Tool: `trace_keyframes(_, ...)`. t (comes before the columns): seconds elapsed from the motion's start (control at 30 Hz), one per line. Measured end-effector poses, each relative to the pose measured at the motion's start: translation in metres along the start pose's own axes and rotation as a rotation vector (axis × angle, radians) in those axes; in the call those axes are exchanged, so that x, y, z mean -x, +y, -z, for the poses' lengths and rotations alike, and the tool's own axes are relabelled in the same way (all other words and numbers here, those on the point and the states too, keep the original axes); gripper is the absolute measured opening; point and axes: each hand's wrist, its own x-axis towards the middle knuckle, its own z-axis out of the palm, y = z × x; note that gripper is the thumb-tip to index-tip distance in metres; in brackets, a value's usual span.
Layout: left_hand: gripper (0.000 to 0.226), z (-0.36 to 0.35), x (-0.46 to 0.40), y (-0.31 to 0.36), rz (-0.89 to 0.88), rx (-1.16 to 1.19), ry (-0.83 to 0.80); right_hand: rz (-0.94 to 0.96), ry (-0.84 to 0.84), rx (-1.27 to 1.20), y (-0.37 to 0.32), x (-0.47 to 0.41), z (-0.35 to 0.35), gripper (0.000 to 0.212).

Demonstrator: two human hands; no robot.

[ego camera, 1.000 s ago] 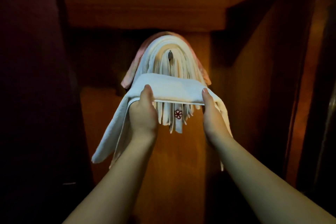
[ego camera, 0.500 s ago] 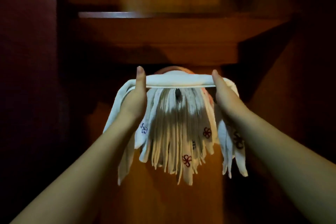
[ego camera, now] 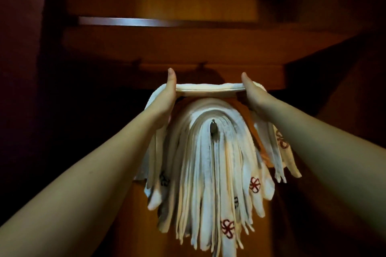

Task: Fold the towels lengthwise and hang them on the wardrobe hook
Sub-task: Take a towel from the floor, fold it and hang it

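A folded white towel is stretched flat between my hands, just above a thick stack of hung towels. My left hand grips its left end with the thumb up along the fold. My right hand grips its right end the same way. Both loose ends of the held towel drop down outside my wrists. The metal tip of the wardrobe hook pokes out at the middle of the stack. Several hung towels carry a red embroidered flower.
I am facing into a dark wooden wardrobe. A shelf edge runs across above, and a wooden rail sits right behind the held towel. Two small pegs stick up on that rail. Dark side walls close in left and right.
Both hands have lifted the folded towel from in front of the stack to above its top, and the view has moved closer and tilted so the hook tip shows below the towel.
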Motion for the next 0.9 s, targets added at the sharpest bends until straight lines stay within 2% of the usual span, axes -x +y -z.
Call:
trace_keyframes(0.1,0.098,0.005,-0.024,-0.015,-0.023,-0.068,0.036,-0.027,-0.018,0.023,0.007,-0.007,-0.006,0.048)
trace_keyframes(0.17,0.091,0.004,-0.025,-0.014,0.009,-0.081,-0.017,-0.041,-0.046,0.046,0.007,-0.007,-0.009,0.042)
trace_keyframes(0.3,0.080,0.002,-0.028,-0.014,0.014,-0.141,0.002,-0.051,-0.060,0.045,0.007,-0.014,-0.014,0.056)
trace_keyframes(0.4,0.075,-0.001,-0.022,-0.021,0.053,-0.197,-0.075,-0.068,-0.062,0.079,0.020,-0.018,-0.011,0.065)
trace_keyframes(0.5,0.060,-0.001,-0.005,-0.033,0.048,-0.226,-0.023,-0.061,-0.101,0.081,0.035,-0.008,-0.003,0.054)
trace_keyframes(0.57,0.065,0.005,0.012,-0.048,0.079,-0.244,-0.066,-0.055,-0.130,0.080,0.048,0.000,0.005,0.050)
trace_keyframes(0.63,0.075,0.015,0.019,-0.062,0.051,-0.240,-0.139,-0.017,-0.163,0.124,0.062,0.008,0.014,0.056)
trace_keyframes(0.7,0.066,0.025,0.032,-0.073,-0.079,-0.392,-0.095,0.013,-0.184,0.249,0.073,0.021,0.024,0.062)
trace_keyframes(0.73,0.052,0.031,0.037,-0.079,-0.204,-0.531,-0.026,0.083,-0.153,0.361,0.080,0.025,0.030,0.056)
trace_keyframes(0.8,0.037,0.039,0.048,-0.085,-0.530,-0.950,0.144,0.300,0.027,0.584,0.094,0.032,0.041,0.038)
trace_keyframes(0.87,0.039,0.047,0.050,-0.096,-0.794,-1.256,0.309,0.503,0.158,0.739,0.104,0.035,0.046,0.033)
trace_keyframes(0.9,0.046,0.052,0.045,-0.103,-0.825,-1.317,0.383,0.557,0.213,0.814,0.108,0.036,0.047,0.034)
